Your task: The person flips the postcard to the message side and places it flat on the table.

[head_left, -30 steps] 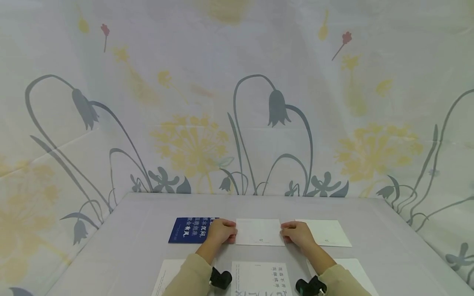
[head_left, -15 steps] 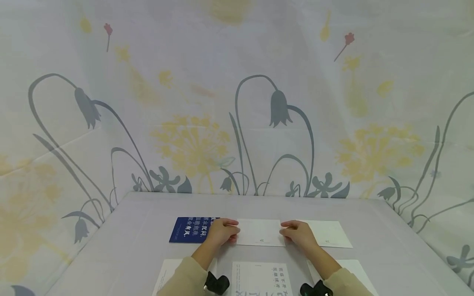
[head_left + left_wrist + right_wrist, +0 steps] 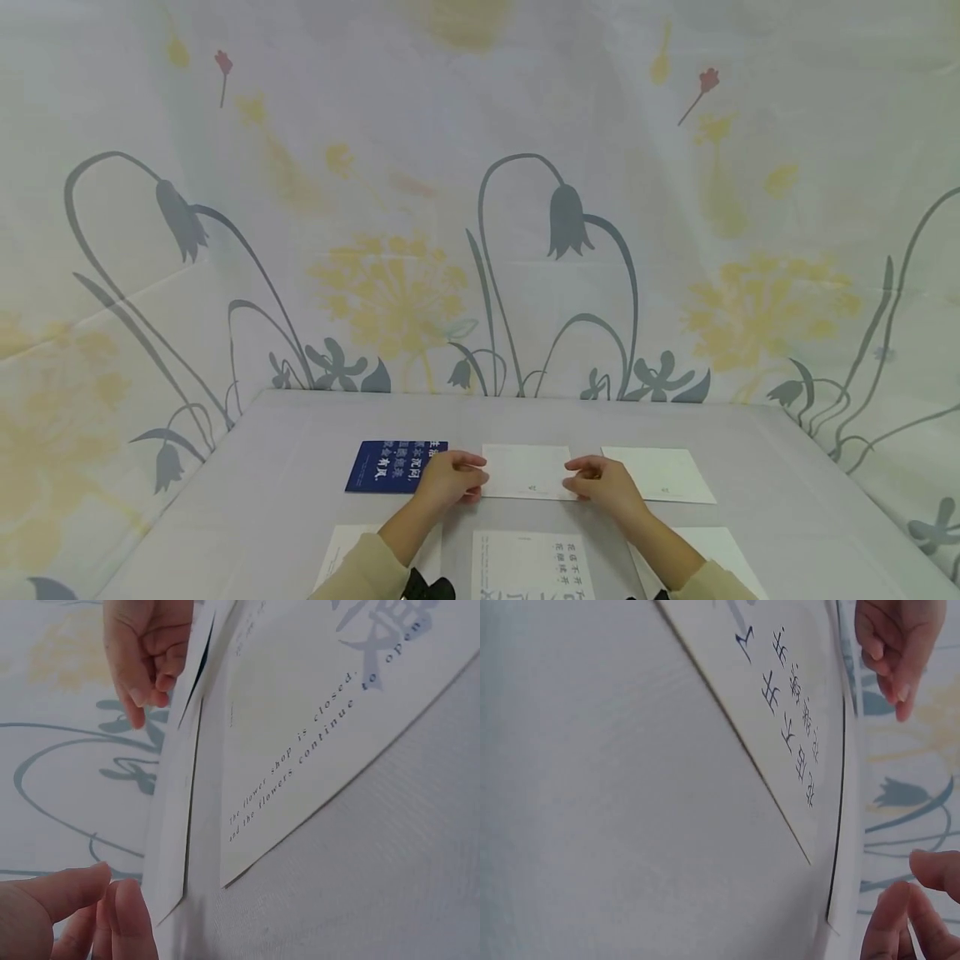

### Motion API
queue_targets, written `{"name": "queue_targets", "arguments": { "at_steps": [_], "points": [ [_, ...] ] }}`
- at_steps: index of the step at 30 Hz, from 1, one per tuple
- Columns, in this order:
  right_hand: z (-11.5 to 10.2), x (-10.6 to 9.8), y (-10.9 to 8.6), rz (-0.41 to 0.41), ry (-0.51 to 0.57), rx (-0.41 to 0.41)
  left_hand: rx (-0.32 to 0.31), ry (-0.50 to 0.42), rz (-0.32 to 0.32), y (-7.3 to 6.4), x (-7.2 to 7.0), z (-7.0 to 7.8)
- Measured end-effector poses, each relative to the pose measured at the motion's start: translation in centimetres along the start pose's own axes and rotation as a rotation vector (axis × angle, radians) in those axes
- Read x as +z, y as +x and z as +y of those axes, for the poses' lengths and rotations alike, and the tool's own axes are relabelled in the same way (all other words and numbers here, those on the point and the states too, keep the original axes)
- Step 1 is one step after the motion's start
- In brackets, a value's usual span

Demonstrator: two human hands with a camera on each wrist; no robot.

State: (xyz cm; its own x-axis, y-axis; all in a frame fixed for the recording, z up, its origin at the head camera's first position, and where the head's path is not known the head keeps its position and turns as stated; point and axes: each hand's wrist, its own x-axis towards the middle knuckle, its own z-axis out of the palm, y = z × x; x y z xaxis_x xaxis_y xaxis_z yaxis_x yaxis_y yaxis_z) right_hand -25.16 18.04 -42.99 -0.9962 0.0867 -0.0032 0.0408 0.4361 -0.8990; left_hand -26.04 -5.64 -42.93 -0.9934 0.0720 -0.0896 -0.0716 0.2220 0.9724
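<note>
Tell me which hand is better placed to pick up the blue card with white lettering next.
Probably the left hand: in the head view it overlaps the right side of the blue card, while the right hand is by the far edge of the middle white card.

Card (image 3: pixel 527 468), single, white, rectangular. Lower middle of head view, long side running across the frame. Looks flat, unbent. Small dark mark, with faint fine line, near lower edge, just right of centre. Right edge partly covered. Left wrist view: narrow slanting strip, left of centre, foreshortened. Right wrist view: thin near-upright sliver, right of centre, thin dark edge.
</note>
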Motion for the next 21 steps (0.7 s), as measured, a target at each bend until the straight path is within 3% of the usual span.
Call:
{"name": "queue_targets", "arguments": {
  "at_steps": [12,21],
  "points": [
    [0.0,0.4,-1.8,-0.048,-0.012,0.002,0.028,0.01,-0.031,-1.3,-0.3,-0.2],
    [0.3,0.0,-3.1,-0.111,-0.04,-0.044,0.056,0.064,-0.045,-2.7,-0.5,-0.5]
  ]
}}
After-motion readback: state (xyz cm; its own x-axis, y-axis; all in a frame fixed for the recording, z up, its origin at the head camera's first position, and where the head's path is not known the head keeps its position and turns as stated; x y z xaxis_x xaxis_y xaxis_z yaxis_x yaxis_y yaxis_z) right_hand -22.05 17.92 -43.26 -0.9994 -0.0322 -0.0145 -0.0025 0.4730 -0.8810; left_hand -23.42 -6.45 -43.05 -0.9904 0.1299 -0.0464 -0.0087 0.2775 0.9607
